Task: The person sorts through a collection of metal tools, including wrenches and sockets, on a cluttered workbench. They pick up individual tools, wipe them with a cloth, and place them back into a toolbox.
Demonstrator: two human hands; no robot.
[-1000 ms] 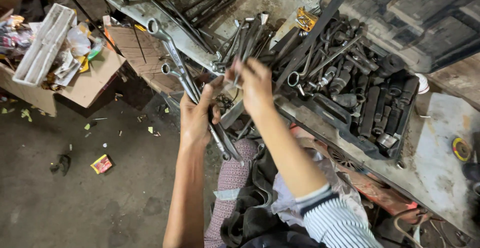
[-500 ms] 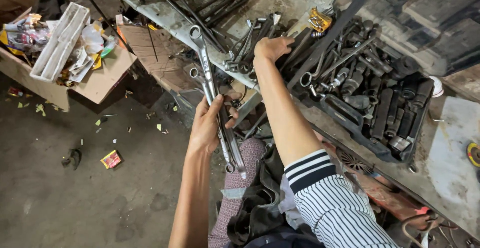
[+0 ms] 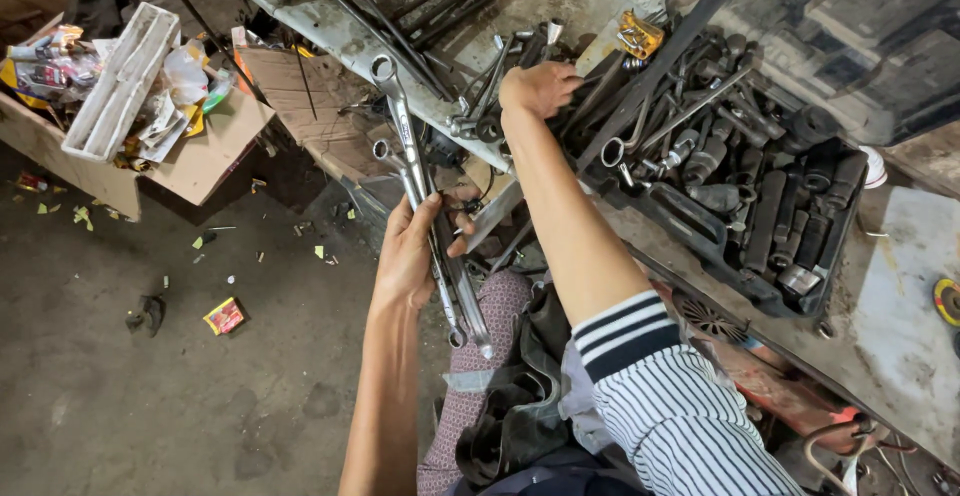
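A: We see the left hand (image 3: 410, 251) clamped around two long spanners (image 3: 425, 196), their ring ends pointing up to 11 o'clock.

B: And the right hand (image 3: 540, 86) sits at 1 o'clock from it, down in the spanner pile (image 3: 500, 66); fingers curled, though we can't tell what they grip.

A: At 3 o'clock we have the socket tray (image 3: 700, 246).

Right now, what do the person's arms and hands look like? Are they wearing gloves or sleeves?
No gloves: both hands are bare. The left hand and its forearm are uncovered all the way down the picture, with no sleeve, watch or bracelet showing. The right hand is bare too, but that arm wears a white sleeve with thin dark stripes, pushed up, ending in a dark cuff with white bands.
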